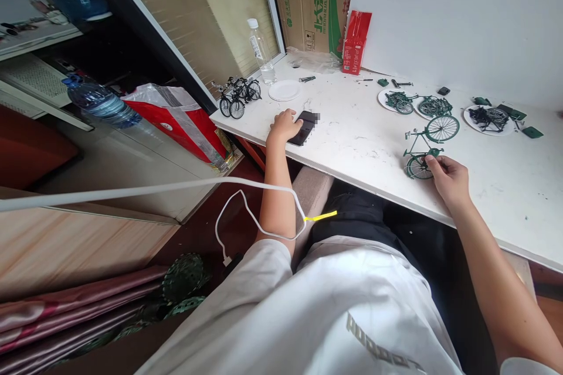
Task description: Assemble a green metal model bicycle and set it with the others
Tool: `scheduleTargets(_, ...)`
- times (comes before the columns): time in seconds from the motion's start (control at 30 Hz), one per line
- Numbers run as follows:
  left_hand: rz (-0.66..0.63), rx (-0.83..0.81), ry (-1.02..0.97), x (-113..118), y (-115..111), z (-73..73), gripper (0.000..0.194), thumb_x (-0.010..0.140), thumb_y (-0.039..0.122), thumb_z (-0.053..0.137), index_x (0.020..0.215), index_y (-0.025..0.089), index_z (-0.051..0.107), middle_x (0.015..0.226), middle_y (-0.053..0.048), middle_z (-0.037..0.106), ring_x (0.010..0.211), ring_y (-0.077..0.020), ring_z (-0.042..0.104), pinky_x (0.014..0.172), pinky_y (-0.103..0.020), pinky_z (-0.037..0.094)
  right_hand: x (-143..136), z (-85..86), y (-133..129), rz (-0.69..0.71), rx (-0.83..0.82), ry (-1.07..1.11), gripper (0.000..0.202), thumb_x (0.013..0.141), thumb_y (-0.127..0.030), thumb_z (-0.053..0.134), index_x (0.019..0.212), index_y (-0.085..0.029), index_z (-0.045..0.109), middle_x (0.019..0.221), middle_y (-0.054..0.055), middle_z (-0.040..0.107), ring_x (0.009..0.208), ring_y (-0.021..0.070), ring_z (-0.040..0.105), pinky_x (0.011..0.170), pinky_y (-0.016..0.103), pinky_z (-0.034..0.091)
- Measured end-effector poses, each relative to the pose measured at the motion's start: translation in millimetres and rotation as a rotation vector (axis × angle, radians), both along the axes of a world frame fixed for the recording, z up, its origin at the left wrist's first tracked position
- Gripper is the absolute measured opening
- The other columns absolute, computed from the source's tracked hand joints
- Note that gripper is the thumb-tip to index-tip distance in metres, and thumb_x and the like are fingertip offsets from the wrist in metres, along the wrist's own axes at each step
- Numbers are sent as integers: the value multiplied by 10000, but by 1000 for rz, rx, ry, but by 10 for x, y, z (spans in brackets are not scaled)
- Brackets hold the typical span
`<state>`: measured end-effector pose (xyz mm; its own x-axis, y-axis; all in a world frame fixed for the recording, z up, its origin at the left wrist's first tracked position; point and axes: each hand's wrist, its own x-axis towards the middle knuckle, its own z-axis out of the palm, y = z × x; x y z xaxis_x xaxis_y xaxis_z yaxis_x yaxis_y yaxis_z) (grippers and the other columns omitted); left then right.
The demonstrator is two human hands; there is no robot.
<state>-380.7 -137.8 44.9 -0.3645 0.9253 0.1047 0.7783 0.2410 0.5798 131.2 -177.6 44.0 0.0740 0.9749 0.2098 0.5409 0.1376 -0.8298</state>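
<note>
A small green model bicycle point(420, 146) is in my right hand point(451, 179), thumb and fingers closed on its nearer wheel, just above the table's front part. My left hand point(285, 127) rests on the table at the left side of a dark phone point(304, 128). Its fingers are slightly bent and apart, with the thumb at the phone's edge. To its left stand several finished-looking black model bicycles point(238, 94). Beyond my right hand, white plates hold dark green bicycle parts point(433, 106) and black wheels and frames point(489, 118).
A white plate point(285, 91) and a clear water bottle point(261, 53) stand at the back left of the white table point(352, 140). A red box point(356, 42) leans near a carton point(314, 6). Small green pieces point(532, 132) lie at right. A white cable point(176, 186) crosses my left arm.
</note>
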Motion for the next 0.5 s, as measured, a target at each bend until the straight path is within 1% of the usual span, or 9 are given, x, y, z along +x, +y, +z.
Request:
scheduleTargets(0.1,26,-85,-56,48,-26,65,453,1108,364,697,1502,163,596,1549,-160,697,1453,-318,510,1267,-539,394,7,-8,3,8,8,-13,558,1020,-693,711,775,-206,590,657,-26,334,679,116,327,691,367,296)
scheduleTargets(0.23,19,-105,-72,119,-79,152,486,1105,387,730,1503,158,569,1617,-180,635,1528,-359,457,1333,-631,325,6,-3,-1,12,13,-25,606,1010,-755,696,778,-205,590,654,-23,336,689,118,321,694,360,292)
scheduleTargets(0.37,1,-121,-63,141,-102,174,585,1067,453,784,1525,171,553,1672,-175,600,1559,-367,438,1343,-636,327,-11,17,-10,10,1,-12,637,1001,-794,708,785,-204,605,665,-20,337,695,123,320,700,364,294)
scheduleTargets(0.5,5,-145,-44,145,-97,171,669,1016,431,846,1550,172,537,1735,-182,548,1586,-372,431,1363,-644,326,-16,23,2,13,6,-7,650,988,-811,710,774,-206,612,682,-21,325,712,132,308,702,369,285)
